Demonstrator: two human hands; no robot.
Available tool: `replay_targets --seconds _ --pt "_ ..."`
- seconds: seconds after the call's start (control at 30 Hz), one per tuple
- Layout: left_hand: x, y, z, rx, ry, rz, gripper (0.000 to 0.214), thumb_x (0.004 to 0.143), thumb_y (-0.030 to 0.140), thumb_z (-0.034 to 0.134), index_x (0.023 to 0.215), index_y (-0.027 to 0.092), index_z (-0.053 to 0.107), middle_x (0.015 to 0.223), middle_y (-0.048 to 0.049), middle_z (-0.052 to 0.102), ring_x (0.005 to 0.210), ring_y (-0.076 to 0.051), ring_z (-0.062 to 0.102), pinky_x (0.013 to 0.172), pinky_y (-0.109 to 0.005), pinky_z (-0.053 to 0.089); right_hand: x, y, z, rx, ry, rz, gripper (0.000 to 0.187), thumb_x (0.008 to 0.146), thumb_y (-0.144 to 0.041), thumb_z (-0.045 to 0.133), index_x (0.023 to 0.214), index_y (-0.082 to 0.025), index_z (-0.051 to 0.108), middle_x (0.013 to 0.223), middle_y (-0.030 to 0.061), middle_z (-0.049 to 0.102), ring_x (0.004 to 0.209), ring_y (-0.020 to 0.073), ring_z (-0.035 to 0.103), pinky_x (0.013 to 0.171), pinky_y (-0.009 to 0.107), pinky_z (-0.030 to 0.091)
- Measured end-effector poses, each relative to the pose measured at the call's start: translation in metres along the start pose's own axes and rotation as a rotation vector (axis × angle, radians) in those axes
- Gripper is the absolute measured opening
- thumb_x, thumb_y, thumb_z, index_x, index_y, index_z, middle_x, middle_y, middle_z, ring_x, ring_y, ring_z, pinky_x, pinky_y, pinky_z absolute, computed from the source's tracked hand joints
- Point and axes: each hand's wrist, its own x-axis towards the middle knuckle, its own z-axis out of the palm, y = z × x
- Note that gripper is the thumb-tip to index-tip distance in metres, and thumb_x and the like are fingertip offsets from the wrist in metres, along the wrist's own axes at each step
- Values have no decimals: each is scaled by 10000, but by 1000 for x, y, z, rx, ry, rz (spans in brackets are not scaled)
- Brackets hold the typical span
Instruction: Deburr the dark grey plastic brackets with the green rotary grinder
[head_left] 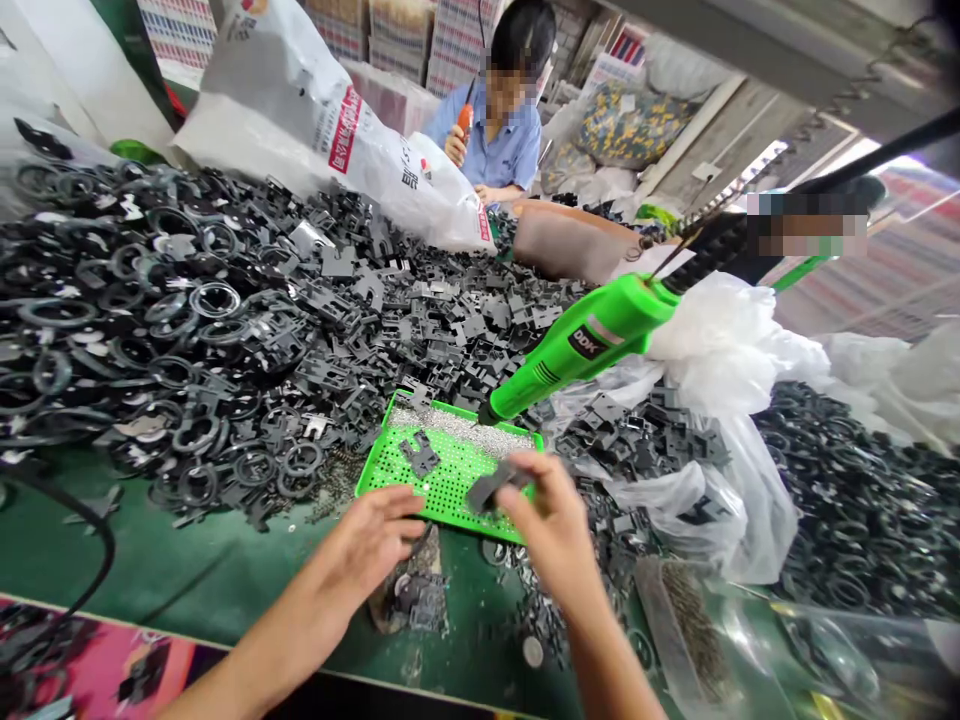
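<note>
Dark plastic bracket (491,488) rests pinched between the thumb and fingertips of the right hand (544,520), just above the near right part of a bright green perforated tray (373,450), in the head camera's forward, downward view. The bracket looks light and stiff, with a matte, faintly rough surface. Its flat body seems the surest place to grip, since the small notches along its edges offer little purchase. The left hand (367,545) lies just beyond the tray's near left edge, half open with loosely curled fingers, and shows nothing in its grasp.

On the tray lie a second notched bracket (418,452) and, along the far edge, a strip of tiny silver screws (457,425). A lime-green DDK electric screwdriver (581,345) reaches the tray's far edge with its tip, its body angling up and to the right. To the left and far, a deep heap of black plastic rings and brackets (225,300) spreads over a green work mat (150,560). More black parts lie among clear plastic bags (720,350) on the right, and a clear plastic bin (645,600) of small dark screws sits near right. Far off, a white printed sack (337,130) slumps against the heap, and a co-worker in a blue shirt (510,150) holds an orange-handled tool (465,122).
</note>
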Motion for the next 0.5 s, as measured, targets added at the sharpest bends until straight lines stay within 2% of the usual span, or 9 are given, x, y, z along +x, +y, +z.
replay_targets --seconds 0.07,0.1,0.2,0.23,0.3,0.37,0.4,0.43,0.5 --pt "6 7 0 -125 -167 -67 524 921 598 441 1338 280 469 1245 -87 613 1040 -230 644 911 -412 532 -26 -22 9 212 -171 -105 206 885 -259 559 1087 -284 529 973 18 631 888 185 591 768 321 476" --pt "7 9 -1 -117 -210 -74 537 907 614 458 1324 279 495 1187 -79 643 985 -226 661 872 -405 549 -34 -30 12 231 -226 -143 232 890 -233 560 1110 -297 524 974 12 632 902 185 583 801 331 468" --pt "-1 5 -7 173 -153 29 465 858 596 564 1216 300 587 1062 -38 670 934 -220 655 798 -366 563 -35 -39 5 210 -343 -196 375 869 -239 607 1219 -320 498 1123 35 594 1061 216 535 929 379 428" --pt "-6 1 -9 310 -114 102 427 853 558 599 1206 319 588 1072 -25 659 963 -220 640 813 -359 556 -30 -38 0 217 -303 -189 393 867 -257 609 1237 -323 492 1163 42 565 1106 226 509 955 387 415" --pt "-14 -10 -10 568 -90 256 373 872 429 631 1228 342 563 1117 -14 631 1016 -211 605 872 -354 533 -14 -35 -10 256 -61 -151 375 881 -286 581 1242 -329 489 1181 47 516 1115 225 484 958 386 409" --pt "-19 -20 -7 751 -146 364 394 891 292 620 1271 334 526 1139 -20 612 1031 -200 585 907 -344 521 8 -37 -15 296 229 -113 395 889 -306 563 1267 -338 451 1213 50 480 1085 216 487 936 388 410" --pt "-20 -24 -5 817 -180 391 416 894 244 610 1290 323 511 1143 -27 606 1031 -197 581 911 -339 522 20 -40 -15 313 317 -98 451 882 -324 573 1301 -340 409 1251 57 464 1088 217 489 934 397 410" --pt "-20 -28 -3 874 -198 403 432 893 213 604 1301 310 502 1151 -37 597 1035 -199 578 913 -339 525 33 -45 -13 336 330 -89 515 871 -351 586 1335 -336 363 1293 67 451 1111 224 488 936 409 412" --pt "-19 -35 0 965 -182 416 436 889 197 599 1304 292 502 1168 -58 577 1059 -221 573 915 -365 530 55 -56 -9 414 192 -60 500 868 -410 573 1317 -307 376 1229 73 527 1088 230 531 914 424 441"
